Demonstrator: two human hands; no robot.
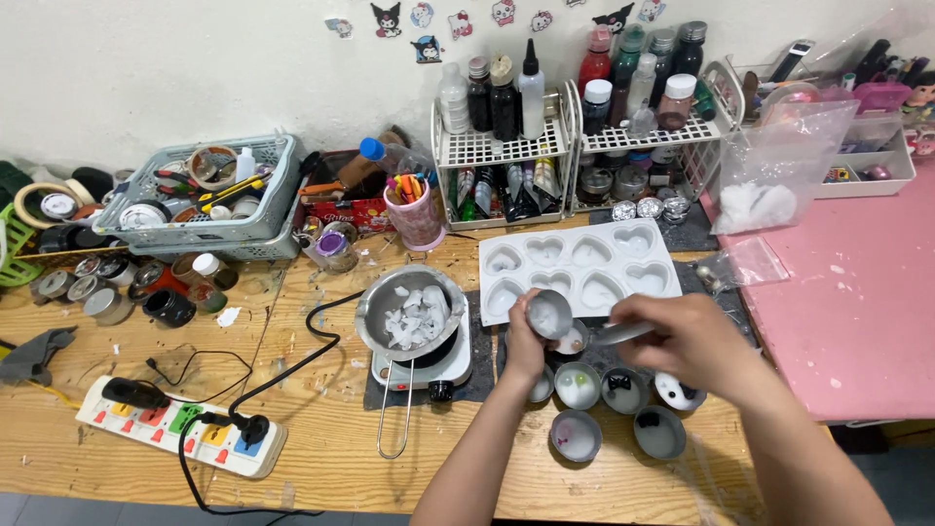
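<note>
My left hand (524,343) holds up a small round metal tin (549,314), tilted toward me. My right hand (682,339) grips a metal spoon (616,333) whose tip reaches toward that tin. Below the hands, several small round tins (577,385) with pale filling stand on the wooden table (321,458). Just behind the hands lies a white heart-shaped mould tray (664,282). To the left, a metal pot (370,314) with white wax chunks sits on a small white hot plate (458,368).
A white power strip (107,414) with coloured switches and a black cable lies at front left. Grey baskets (263,219), a pink pen cup (417,219) and white wire racks (487,148) of bottles line the wall. A pink surface (857,312) borders the right.
</note>
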